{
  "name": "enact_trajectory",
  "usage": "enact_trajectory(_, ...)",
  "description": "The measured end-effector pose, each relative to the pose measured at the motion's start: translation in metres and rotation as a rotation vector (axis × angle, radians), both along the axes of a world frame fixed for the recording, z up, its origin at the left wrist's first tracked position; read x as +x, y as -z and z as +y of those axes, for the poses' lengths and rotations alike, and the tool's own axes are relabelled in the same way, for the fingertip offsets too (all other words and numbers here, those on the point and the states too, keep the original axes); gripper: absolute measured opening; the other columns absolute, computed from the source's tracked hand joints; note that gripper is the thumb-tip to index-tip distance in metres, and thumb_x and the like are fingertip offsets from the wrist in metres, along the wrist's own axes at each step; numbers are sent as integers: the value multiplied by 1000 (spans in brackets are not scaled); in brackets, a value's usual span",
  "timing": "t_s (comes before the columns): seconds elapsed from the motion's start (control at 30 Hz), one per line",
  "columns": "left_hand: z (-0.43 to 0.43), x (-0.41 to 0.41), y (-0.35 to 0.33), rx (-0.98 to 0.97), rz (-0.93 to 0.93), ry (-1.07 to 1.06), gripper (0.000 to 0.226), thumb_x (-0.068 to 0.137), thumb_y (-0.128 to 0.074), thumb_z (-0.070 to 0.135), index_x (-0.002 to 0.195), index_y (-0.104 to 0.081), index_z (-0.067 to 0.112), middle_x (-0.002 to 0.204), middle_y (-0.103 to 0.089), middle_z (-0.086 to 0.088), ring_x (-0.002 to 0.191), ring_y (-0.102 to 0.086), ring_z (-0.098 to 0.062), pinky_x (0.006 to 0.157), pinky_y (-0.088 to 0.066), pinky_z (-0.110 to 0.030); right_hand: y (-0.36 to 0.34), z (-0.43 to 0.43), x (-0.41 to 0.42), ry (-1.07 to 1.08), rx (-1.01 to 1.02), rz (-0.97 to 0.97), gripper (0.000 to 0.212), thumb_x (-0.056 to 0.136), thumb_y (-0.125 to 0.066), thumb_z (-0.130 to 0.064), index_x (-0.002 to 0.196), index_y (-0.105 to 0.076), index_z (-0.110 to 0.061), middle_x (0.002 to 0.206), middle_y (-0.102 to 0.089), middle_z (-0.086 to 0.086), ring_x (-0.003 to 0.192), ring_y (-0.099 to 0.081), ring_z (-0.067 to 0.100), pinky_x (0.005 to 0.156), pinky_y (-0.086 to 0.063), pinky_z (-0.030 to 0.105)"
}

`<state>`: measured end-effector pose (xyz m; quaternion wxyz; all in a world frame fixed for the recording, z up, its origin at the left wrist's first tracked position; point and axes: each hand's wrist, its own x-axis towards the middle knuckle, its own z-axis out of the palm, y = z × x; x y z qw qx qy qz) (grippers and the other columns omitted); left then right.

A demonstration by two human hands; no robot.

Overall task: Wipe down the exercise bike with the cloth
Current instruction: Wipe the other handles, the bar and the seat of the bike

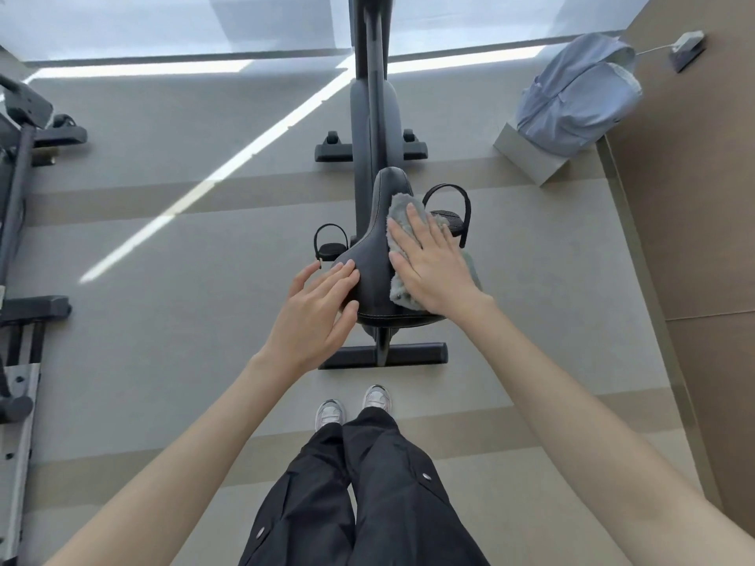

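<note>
Wiping in hand at the saddle (374, 255) of the exercise bike (369, 116); entries follow.

Progress. The cloth (402, 214), grey and fluffy, lies on the right half of the saddle, pressed under my right hand (433, 267). I judge the task early to midway, with the saddle as the part being worked. No surface shows a damp or cleaned mark, so I cannot tell which parts are finished. Likely left to do: the frame post, the right pedal (447, 220), the left pedal (329, 249) and the rear foot bar (412, 353). The handlebar end runs off the top edge and cannot be checked.

Right hand. Flat, palm down on the cloth, fingers straight and close together, pointing forward and a little left. It presses the cloth and does not grip it. The arm reaches out nearly straight from the lower right.

Left hand (316, 316). Open and holding nothing, with the fingers straight and slightly spread. Its fingertips rest on the saddle's left rear edge, the thumb just beside the rear rim. I take it to be steadying the seat.

Surroundings. A blue backpack (576, 96) sits on a pale box at far right, well apart from the bike. I stand on the grey floor (163, 247) just behind the rear foot bar.
</note>
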<state>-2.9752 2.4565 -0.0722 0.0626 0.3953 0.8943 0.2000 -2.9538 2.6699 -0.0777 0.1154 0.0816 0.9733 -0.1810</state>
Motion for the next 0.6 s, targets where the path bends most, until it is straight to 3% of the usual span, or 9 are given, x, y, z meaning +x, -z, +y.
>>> enact_trajectory(0.07, 1, -1, 0, 21, -6, -13, 47, 97, -36, 30, 127, -60, 3, 137, -57, -9, 130, -50, -19, 117, -18, -36, 6, 4, -38, -37, -36, 3, 59, 99, -16, -44, 152, -4, -20, 159, 11, 10, 145, 13, 29, 118, 2, 46)
enact_trajectory(0.13, 1, 1, 1, 35, -14, -28, 46, 96, -37, 30, 126, -60, 4, 137, -56, -9, 130, -49, -18, 117, -19, -37, 6, 4, -72, -19, -49, 18, 56, 102, -26, -36, 151, -11, -14, 157, 5, 18, 144, 10, 36, 118, 4, 46)
enact_trajectory(0.27, 0, 1, 2, 52, -5, -31, 44, 96, -38, 28, 125, -61, 4, 136, -57, -8, 129, -51, -18, 117, -20, -38, 0, 10, -103, 56, -209, 64, 46, 99, -39, -32, 143, -34, -21, 152, -18, 11, 139, -14, 35, 114, -12, 39)
enact_trajectory(0.33, -1, -1, 2, 45, 19, -13, 43, 97, -38, 27, 124, -62, 3, 135, -58, -9, 127, -53, -20, 117, -20, -39, -1, 11, -99, 76, -219, 70, 48, 99, -38, -34, 145, -30, -23, 152, -19, 11, 138, -18, 36, 112, -17, 39)
enact_trajectory(0.47, -3, -2, 2, 7, 83, 39, 43, 99, -37, 26, 123, -62, 1, 133, -59, -11, 122, -56, -23, 115, -23, -42, -4, -6, -54, 198, -53, 42, 62, 101, -30, -39, 152, -3, -15, 151, -19, 23, 125, -40, 40, 99, -37, 47)
enact_trajectory(0.53, -3, -5, 0, 2, 112, 57, 43, 99, -37, 26, 121, -63, 1, 130, -62, -11, 119, -59, -23, 114, -25, -43, -6, -9, -18, 225, 63, 16, 63, 101, -28, -40, 152, -3, -14, 147, -31, 21, 124, -43, 38, 100, -34, 47)
enact_trajectory(0.6, -1, -11, -3, 8, 130, 78, 42, 99, -37, 26, 119, -65, 1, 127, -64, -10, 117, -59, -23, 114, -25, -43, -3, -11, 18, 231, 101, 27, 58, 100, -25, -40, 152, -12, -16, 149, -31, 20, 134, -31, 36, 111, -22, 47)
